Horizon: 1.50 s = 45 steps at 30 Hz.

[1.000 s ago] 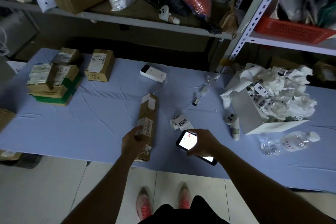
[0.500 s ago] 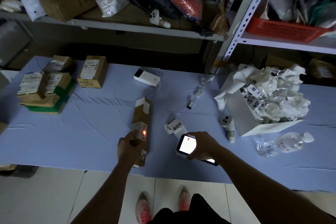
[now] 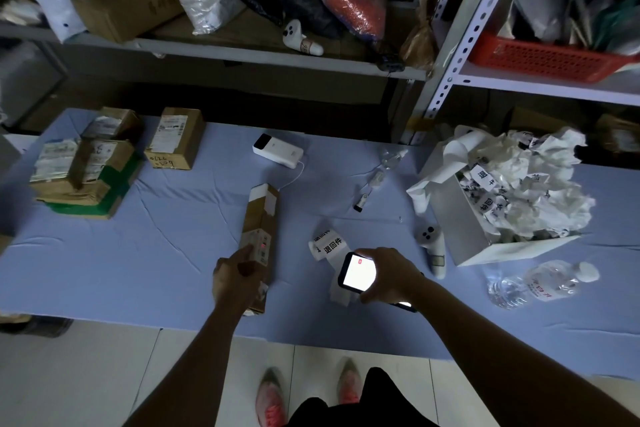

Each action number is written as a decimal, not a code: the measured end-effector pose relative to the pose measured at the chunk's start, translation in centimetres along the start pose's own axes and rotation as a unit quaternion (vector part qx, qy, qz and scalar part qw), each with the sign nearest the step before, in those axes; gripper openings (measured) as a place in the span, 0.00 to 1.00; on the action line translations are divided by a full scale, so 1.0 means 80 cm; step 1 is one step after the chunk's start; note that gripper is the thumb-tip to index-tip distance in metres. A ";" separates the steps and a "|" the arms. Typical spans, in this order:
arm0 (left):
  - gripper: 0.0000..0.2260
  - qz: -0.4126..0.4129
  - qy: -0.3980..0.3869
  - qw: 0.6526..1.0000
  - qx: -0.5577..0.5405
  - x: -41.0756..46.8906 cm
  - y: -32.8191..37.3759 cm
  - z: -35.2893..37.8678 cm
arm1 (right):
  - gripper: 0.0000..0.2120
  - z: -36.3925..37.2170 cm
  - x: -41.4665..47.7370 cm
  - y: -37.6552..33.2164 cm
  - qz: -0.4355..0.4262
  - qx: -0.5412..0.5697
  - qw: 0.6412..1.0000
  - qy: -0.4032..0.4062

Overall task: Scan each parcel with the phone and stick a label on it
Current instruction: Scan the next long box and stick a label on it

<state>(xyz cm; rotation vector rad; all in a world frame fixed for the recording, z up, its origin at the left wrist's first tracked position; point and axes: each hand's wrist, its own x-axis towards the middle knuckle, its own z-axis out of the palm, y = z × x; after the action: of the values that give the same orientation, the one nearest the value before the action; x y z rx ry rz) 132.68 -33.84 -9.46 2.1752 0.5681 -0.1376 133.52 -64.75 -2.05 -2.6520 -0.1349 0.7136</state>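
grips long brown parcel (image 3: 261, 218), lying flat on blue table (image 3: 138, 253), at its near end with left hand (image 3: 235, 274). holds phone (image 3: 356, 272) in right hand (image 3: 391, 274), screen lit white, right of parcel, over loose strip of label roll (image 3: 327, 244). shows small red light spot (image 3: 263, 245) on parcel's white sticker.

A: What is carried by the blue-clothed bench (image 3: 173, 253)?

B: Left, brown cardboard parcels (image 3: 83, 170) are stacked, a brown cardboard box (image 3: 175, 139) beside them. A white power bank (image 3: 278, 151), a long brown cardboard parcel (image 3: 261, 215) and a white label roll (image 3: 328, 245) are laid centrally; a paper-filled white box (image 3: 460, 229) and a clear plastic bottle (image 3: 543, 282), right.
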 end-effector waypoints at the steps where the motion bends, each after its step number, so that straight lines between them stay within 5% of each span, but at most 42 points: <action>1: 0.23 -0.007 -0.004 1.000 -0.007 0.000 0.000 0.001 | 0.45 -0.001 0.001 0.000 -0.001 0.003 1.000 0.001; 8: 0.26 -0.003 -0.018 1.000 -0.022 -0.017 0.016 0.020 | 0.42 -0.001 0.007 -0.001 -0.029 0.020 0.999 -0.002; 12: 0.29 0.003 0.039 0.996 0.080 -0.022 0.026 0.024 | 0.42 -0.001 0.011 0.001 -0.041 0.020 0.999 -0.002; 18: 0.18 0.000 0.068 0.981 0.183 -0.019 0.030 0.022 | 0.40 -0.004 0.019 0.003 -0.052 0.007 0.999 -0.012; 36: 0.25 -0.036 0.027 0.999 -0.029 -0.010 0.011 0.020 | 0.44 0.014 0.030 0.029 -0.032 -0.006 0.999 -0.004; 45: 0.26 -0.037 0.028 0.999 -0.009 0.000 0.010 0.024 | 0.45 0.022 0.031 0.062 0.018 0.033 0.999 0.037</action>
<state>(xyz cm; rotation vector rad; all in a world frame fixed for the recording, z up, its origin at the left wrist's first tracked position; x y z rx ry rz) 133.24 -35.78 -10.08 2.1470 0.6800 -0.1100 134.79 -68.25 -6.54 -2.6199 -0.0428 0.6201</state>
